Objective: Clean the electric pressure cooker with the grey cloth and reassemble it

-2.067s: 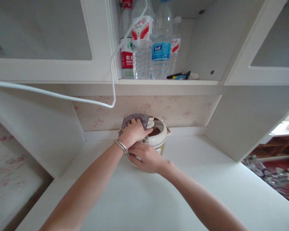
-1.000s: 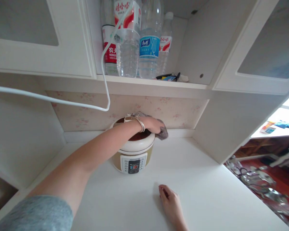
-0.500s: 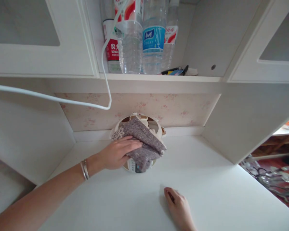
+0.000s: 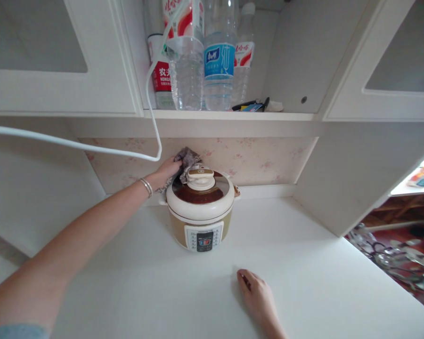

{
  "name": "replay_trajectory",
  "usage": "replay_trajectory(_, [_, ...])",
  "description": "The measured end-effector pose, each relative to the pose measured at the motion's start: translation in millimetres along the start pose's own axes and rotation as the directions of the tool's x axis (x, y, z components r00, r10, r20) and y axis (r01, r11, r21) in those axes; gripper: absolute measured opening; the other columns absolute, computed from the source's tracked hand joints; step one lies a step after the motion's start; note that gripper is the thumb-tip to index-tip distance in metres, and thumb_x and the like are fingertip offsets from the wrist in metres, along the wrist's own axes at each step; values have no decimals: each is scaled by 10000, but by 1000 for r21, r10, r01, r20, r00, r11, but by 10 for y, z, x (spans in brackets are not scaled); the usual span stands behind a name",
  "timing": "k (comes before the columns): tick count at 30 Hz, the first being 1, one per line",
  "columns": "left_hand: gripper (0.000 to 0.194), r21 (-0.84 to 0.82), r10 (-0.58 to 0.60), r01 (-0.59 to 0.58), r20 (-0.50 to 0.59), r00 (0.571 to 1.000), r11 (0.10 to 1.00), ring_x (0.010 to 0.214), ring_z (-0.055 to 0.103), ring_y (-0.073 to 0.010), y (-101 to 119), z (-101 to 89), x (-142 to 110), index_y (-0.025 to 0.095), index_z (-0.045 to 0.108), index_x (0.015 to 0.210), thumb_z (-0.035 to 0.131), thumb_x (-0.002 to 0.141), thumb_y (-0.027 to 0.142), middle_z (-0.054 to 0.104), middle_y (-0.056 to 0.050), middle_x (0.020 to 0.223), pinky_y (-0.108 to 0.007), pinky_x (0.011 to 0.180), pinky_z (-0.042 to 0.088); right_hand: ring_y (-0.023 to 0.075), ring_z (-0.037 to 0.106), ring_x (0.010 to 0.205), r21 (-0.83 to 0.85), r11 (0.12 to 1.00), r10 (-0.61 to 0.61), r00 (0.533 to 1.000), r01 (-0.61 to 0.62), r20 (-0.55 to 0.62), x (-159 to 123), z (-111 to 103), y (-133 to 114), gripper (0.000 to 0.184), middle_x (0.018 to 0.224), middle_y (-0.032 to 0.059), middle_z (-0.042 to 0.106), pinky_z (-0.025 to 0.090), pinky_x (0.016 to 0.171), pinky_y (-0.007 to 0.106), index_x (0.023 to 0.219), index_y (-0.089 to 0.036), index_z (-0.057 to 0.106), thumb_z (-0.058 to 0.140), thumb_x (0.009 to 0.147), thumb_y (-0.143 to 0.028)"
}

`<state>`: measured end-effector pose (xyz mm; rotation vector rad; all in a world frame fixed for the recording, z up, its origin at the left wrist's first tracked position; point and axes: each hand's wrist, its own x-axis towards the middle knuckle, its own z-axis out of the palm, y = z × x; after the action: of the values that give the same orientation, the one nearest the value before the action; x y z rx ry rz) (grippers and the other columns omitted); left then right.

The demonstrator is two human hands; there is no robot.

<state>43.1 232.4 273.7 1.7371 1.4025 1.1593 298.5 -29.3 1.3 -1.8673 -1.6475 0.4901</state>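
Observation:
My left hand (image 4: pixel 167 171) grips a crumpled grey-brown cloth (image 4: pixel 187 162) at the back left of a rice cooker (image 4: pixel 199 212). The cloth rests against the lid beside its handle (image 4: pixel 201 174). Cream and gold in colour, the cooker stands upright on the white counter (image 4: pixel 286 263), its lid closed and its control panel (image 4: pixel 204 237) facing me. In front of it, my right hand (image 4: pixel 257 294) rests on the counter with curled fingers; nothing can be made out in them.
Above hangs an open cabinet with water bottles (image 4: pixel 219 70) on its shelf (image 4: pixel 233 116). A white cable (image 4: pixel 102 148) crosses in front at left. White side panels flank the counter. Metal items (image 4: pixel 392 256) show at lower right, beyond the counter's edge.
My left hand has carried the cloth from the cooker's front and top to the back left of the lid, bunching it and uncovering the cooker. My right hand stays on the counter.

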Motion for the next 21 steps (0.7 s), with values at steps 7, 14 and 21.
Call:
replay_trajectory(7, [313, 580, 166, -451, 476, 863, 679, 914, 623, -261, 602, 498, 348, 144, 710, 980, 574, 711, 227, 714, -120, 996, -331, 819, 453, 202, 644, 830, -10, 1000, 10, 1000, -10, -10, -7, -20, -51, 387, 884, 44, 712, 438, 718, 276, 897, -241, 679, 318, 915, -380])
replay_trajectory(14, [355, 596, 286, -691, 635, 718, 410, 984, 614, -297, 826, 1067, -152, 217, 668, 1081, 561, 745, 254, 691, -108, 1066, -363, 847, 414, 199, 649, 828, -21, 1000, -7, 999, 6, -33, -23, -24, -53, 368, 898, 47, 713, 446, 717, 276, 913, -236, 686, 338, 915, -356])
replay_trajectory(21, [237, 421, 523, -870, 697, 491, 255, 908, 639, -243, 654, 1306, -851, 175, 643, 988, 483, 814, 172, 704, -117, 961, -359, 871, 389, 188, 651, 793, -28, 999, -31, 998, 30, -57, -43, -29, -93, 340, 872, 49, 713, 447, 710, 260, 895, -232, 696, 373, 909, -338])
